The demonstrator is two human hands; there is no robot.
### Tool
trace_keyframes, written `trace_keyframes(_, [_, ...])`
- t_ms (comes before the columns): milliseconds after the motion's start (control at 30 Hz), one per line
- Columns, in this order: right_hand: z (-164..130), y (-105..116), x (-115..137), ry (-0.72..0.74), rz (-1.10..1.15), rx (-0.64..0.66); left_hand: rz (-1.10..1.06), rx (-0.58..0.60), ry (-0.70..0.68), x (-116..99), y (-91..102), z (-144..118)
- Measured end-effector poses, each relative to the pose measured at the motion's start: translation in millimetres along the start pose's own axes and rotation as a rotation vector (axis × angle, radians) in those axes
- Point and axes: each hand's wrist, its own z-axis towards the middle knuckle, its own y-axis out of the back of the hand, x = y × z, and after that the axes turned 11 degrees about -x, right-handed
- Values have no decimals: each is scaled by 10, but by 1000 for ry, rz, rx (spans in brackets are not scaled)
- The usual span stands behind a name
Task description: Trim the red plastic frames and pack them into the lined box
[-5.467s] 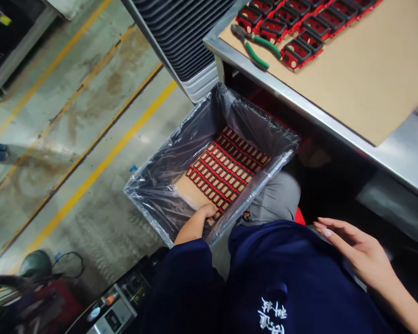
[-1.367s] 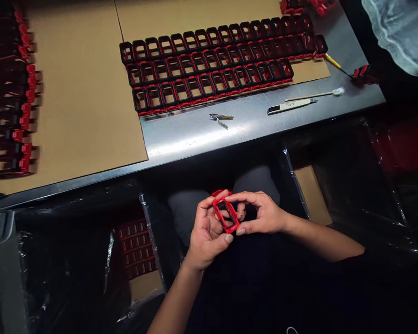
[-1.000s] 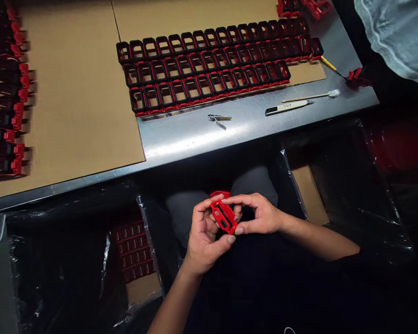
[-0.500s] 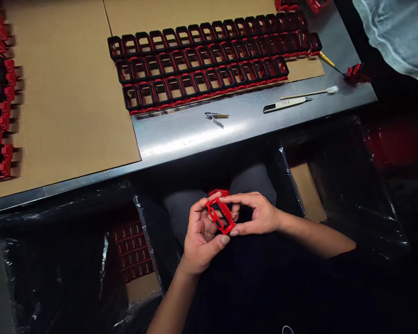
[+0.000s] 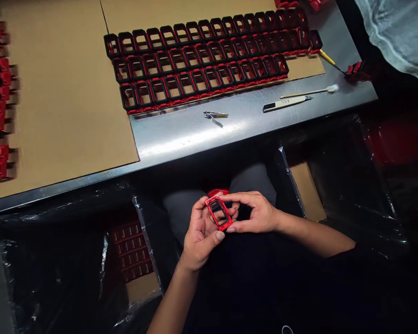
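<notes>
A small red and black plastic frame (image 5: 226,223) is held over my lap, its rectangular opening turned up toward me. My left hand (image 5: 202,232) grips it from the left, thumb at the lower edge and fingers behind. From the right, my right hand (image 5: 256,213) pinches the same frame, index finger along the top and thumb near the bottom corner. Fingers partly hide the frame's far side. Beyond my hands, rows of similar black and red frames (image 5: 186,84) stand on cardboard on the metal table (image 5: 181,134).
Nail clippers (image 5: 216,115), a craft knife (image 5: 287,103), a cotton swab (image 5: 308,92) and a yellow-handled tool (image 5: 327,57) lie on the table. More red and black parts (image 5: 0,113) line the left edge. Plastic-lined boxes flank my lap; the left one contains similar frames (image 5: 134,250).
Both hands have turned the frame, so its opening now faces me more squarely instead of showing its slotted side. The hands themselves have barely shifted.
</notes>
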Motion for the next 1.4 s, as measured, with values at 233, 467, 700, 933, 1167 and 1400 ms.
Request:
trace_keyframes(233, [7,11,14,-22,-22,16,0,2,-5,-1,6,3])
trace_keyframes(467, [10,12,18,15,-30,1,-28,51,-19,-8,8,6])
trace_keyframes(700, [11,15,27,-29,-18,19,-32,60,-13,20,28,34])
trace_keyframes(933, [-36,46,14,-48,-137,39,12,-106,-163,-98,180,104])
trace_keyframes(1167, [-14,92,-122,-67,-264,-36,1084,-1120,-478,-1526,1160,262])
trace_keyframes(1400, [-47,42,-152,-119,-259,-83,1508,-1381,-269,-2180,1431,402])
